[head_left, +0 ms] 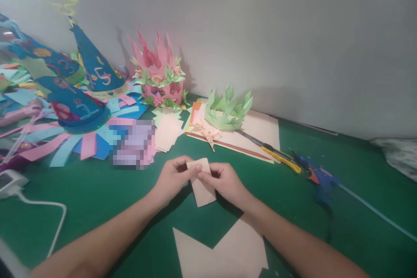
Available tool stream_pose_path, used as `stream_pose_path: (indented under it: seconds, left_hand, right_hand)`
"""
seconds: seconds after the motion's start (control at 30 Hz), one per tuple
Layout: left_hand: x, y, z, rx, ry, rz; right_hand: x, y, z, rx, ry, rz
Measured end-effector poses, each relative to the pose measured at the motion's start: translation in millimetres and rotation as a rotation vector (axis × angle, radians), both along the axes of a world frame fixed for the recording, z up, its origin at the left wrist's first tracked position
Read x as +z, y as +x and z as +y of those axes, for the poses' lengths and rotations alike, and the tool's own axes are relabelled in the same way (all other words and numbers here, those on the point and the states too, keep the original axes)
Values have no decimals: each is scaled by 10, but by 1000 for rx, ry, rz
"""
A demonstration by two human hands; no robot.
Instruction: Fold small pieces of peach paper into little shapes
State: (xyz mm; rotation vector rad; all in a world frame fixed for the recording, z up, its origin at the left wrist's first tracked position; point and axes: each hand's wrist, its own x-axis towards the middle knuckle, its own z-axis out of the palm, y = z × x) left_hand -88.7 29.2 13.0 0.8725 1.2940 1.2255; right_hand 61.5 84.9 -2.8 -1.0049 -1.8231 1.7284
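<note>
- While both hands pinch it, the pale pink paper piece (205, 195) sits at centre view, tilted slightly, above the green counter (124, 221). Folded or single layer: can't tell.
- Grip is near its upper half, lower end free. Probably for control: two thumbs press the face, fingers back it up.
- Left hand (172, 180): closed to a pinch on the piece, thumb across the front, fingers curled behind and mostly hidden.
- Right hand (230, 182): same pinch from the other side, thumb tip just beside the left one. Forearms come in from the lower corners, wrists turned inward, forming a V.
- Notched pale sheet (218, 258) lies flat nearer the body, V-cut facing away, partly covered by the right forearm. Looks parked within reach.
- Beyond the hands: card stack (263, 126), green paper crown (224, 115) upright on it, likely to spare its points.
- Right: yellow-handled tool (283, 160), against the stack's edge; blue glue gun (324, 178) on its side, probably kept out of the work zone.
- Back left: pink paper crowns (156, 56) stacked, blue cone hats (96, 67) standing.
</note>
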Motion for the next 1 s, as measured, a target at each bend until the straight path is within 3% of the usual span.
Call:
stream_pose_path:
  seconds: [0.13, 0.37, 0.83, 1.0]
  left_hand:
    - [2, 0, -8, -4, -9, 10]
    - [-4, 6, -4, -121, -9, 159]
    - [-11, -19, 15, 38, 11, 108]
    - [-6, 3, 9, 87, -63, -78]
  right_hand:
    - [1, 7, -7, 32, 39, -33]
    - [-14, -9, -67, 85, 174, -110]
    - [37, -18, -38, 115, 202, -152]
    - [42, -19, -15, 94, 211, -162]
